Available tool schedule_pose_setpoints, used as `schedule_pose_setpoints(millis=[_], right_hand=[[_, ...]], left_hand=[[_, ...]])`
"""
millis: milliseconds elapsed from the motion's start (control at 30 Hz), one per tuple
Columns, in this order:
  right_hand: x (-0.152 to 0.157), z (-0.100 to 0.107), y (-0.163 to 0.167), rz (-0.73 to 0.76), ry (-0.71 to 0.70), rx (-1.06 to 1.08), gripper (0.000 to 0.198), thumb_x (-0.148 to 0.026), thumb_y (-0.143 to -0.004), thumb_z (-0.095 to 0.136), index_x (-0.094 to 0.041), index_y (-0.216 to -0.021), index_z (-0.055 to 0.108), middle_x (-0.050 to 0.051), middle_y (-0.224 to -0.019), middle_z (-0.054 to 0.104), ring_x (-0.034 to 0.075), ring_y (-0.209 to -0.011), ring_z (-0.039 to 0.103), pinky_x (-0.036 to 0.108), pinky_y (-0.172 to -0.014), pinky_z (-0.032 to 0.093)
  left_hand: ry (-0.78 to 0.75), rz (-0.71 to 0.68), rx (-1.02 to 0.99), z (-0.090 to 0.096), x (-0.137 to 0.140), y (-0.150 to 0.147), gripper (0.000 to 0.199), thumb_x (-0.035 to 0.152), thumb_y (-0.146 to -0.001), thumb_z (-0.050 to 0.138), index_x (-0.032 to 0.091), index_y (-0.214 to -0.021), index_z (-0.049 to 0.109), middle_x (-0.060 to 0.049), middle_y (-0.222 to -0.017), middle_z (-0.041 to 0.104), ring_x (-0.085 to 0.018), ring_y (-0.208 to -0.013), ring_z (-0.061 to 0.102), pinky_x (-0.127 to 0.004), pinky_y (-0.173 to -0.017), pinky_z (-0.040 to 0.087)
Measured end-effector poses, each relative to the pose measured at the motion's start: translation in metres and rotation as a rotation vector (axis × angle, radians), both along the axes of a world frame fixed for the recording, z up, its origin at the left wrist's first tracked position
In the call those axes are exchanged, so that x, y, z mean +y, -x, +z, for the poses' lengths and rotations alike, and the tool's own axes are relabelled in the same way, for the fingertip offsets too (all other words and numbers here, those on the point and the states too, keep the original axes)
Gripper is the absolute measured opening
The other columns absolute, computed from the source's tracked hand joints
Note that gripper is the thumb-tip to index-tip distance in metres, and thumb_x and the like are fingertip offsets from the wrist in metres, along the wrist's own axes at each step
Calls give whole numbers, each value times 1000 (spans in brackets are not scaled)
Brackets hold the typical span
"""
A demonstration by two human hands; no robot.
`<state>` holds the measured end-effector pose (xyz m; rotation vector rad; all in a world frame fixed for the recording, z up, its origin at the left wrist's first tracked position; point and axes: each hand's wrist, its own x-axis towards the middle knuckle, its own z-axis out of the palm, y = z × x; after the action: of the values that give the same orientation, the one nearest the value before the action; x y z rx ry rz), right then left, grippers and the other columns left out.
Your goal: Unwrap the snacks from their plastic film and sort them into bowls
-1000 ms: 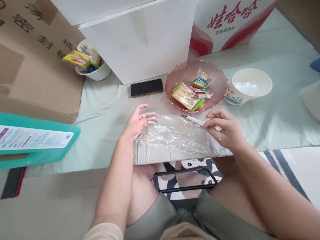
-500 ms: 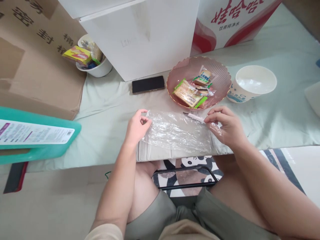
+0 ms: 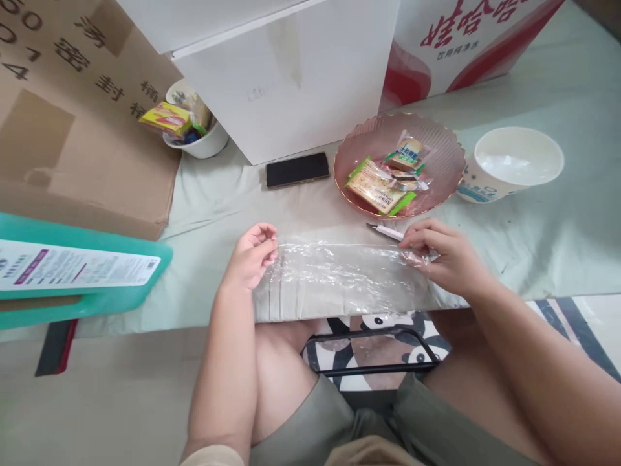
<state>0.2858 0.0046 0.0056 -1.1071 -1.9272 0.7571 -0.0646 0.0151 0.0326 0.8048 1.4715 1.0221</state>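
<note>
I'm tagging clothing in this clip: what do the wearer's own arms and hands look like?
The left hand and right hand show no gloves, rings or watch. A beige sleeve shows at the bottom edge on the left arm, otherwise bare. The right arm is bare throughout, with no sleeve in view.

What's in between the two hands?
In the head view, clear plastic stretches from the left hand to the right hand, plus a thin white tool at the right hand.
</note>
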Motion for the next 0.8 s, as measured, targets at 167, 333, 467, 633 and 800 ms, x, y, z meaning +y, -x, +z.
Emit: schedule_pose_setpoints(millis=[167, 333, 467, 633, 800], right_hand=[[0, -2, 1, 164, 44, -114, 13, -21, -84, 62, -25, -78, 72, 7, -99, 68, 18, -83, 66, 32, -69, 55], [-1, 1, -8, 262, -29, -329, 22, -26, -79, 62, -29, -94, 77, 8, -113, 72, 31, -108, 63, 53, -93, 48], [-2, 17, -10, 351, -46, -228, 30, -38, -91, 49, -31, -97, 77, 7, -120, 72, 30, -107, 65, 51, -93, 48], [-8, 21, 22, 110, -17, -145, 18, -35, -93, 55, -27, -84, 68, 6, -84, 72, 22, -77, 67, 38, -73, 53], [-14, 6, 66, 121, 64, -213, 16, -32, -90, 59, -23, -101, 66, 9, -101, 74, 25, -90, 68, 39, -79, 52]], left_hand=[[-7, -41, -5, -4, -3, 10, 33, 13, -51, 67, 20, -79, 51, 7, -72, 51, -2, -44, 41, -17, -40, 22], [25, -191, 348, -12, -10, 20, 30, 10, -53, 59, 21, -80, 54, 3, -84, 56, -6, -51, 47, -19, -44, 29], [-38, -299, 638, -14, -18, 27, 39, 8, -59, 60, 24, -95, 62, 0, -97, 62, -9, -56, 48, -23, -51, 38], [-198, -465, 915, -13, -20, 24, 62, 3, -61, 60, 26, -118, 66, -7, -123, 62, -25, -98, 64, -34, -85, 51], [-220, -640, 913, -13, -18, 9, 72, 1, -65, 55, 26, -133, 59, -8, -134, 60, -32, -129, 53, -46, -110, 43]])
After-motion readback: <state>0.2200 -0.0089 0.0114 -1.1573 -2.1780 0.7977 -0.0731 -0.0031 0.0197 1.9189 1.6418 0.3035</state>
